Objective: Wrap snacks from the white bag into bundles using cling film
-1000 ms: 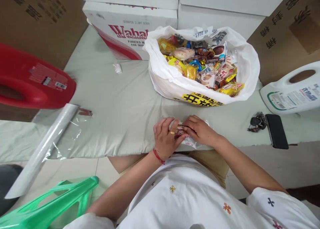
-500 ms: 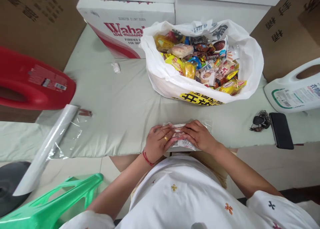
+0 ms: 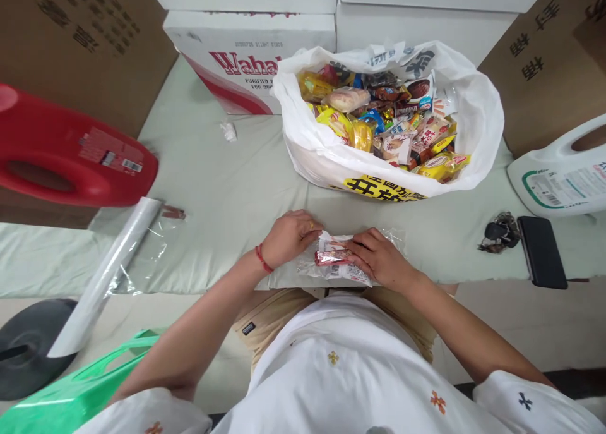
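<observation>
A white and red snack packet (image 3: 334,256) lies on clear plastic film (image 3: 307,268) near the table's front edge. My right hand (image 3: 379,257) rests over the packet's right part, fingers bent onto it. At the packet's upper left corner is my left hand (image 3: 292,239), its thumb and fingers pinched together on the edge of the clear film or wrapper; which one I cannot tell. Beyond my hands stands a white plastic bag (image 3: 303,156), open at the top and filled with several wrapped snacks (image 3: 398,144).
A red jug (image 3: 113,181) and a plastic film roll (image 3: 108,270) are at the left. Keys (image 3: 499,232), a black phone (image 3: 542,252) and a white jug (image 3: 558,184) are at the right. Behind stand a Wahaha box (image 3: 255,36) and other cartons.
My left hand has moved left and slightly up, off the packet's middle to its corner, uncovering its red part. My right hand stays on the packet. The view has shifted slightly.
</observation>
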### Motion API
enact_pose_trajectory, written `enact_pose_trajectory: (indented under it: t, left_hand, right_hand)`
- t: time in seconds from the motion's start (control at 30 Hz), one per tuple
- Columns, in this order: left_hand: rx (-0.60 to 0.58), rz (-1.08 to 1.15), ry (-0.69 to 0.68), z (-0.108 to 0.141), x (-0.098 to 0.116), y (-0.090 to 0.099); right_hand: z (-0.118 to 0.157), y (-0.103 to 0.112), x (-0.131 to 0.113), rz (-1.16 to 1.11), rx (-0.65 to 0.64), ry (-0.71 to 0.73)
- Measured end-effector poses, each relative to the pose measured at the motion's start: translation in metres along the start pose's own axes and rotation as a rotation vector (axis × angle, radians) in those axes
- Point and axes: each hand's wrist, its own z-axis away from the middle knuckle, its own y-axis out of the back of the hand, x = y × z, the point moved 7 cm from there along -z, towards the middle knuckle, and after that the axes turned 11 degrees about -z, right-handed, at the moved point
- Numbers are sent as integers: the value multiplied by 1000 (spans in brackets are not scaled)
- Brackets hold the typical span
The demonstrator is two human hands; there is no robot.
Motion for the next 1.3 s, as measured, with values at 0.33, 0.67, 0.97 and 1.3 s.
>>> enact_pose_trajectory:
  t: [0.33, 0.67, 0.97, 1.3]
  left_hand:
    - [99, -285, -100, 71, 1, 24]
    - [249, -109, 87, 8, 114, -29]
    - [314, -288, 19, 12, 111, -46]
    - [285, -343, 0, 8, 115, -44]
  right_hand:
    - [-5, 0, 1, -2, -54, -27]
    - [4, 4, -1, -42, -98, -44]
    - [85, 88, 51, -146, -120, -247]
    - [66, 68, 69, -181, -165, -215]
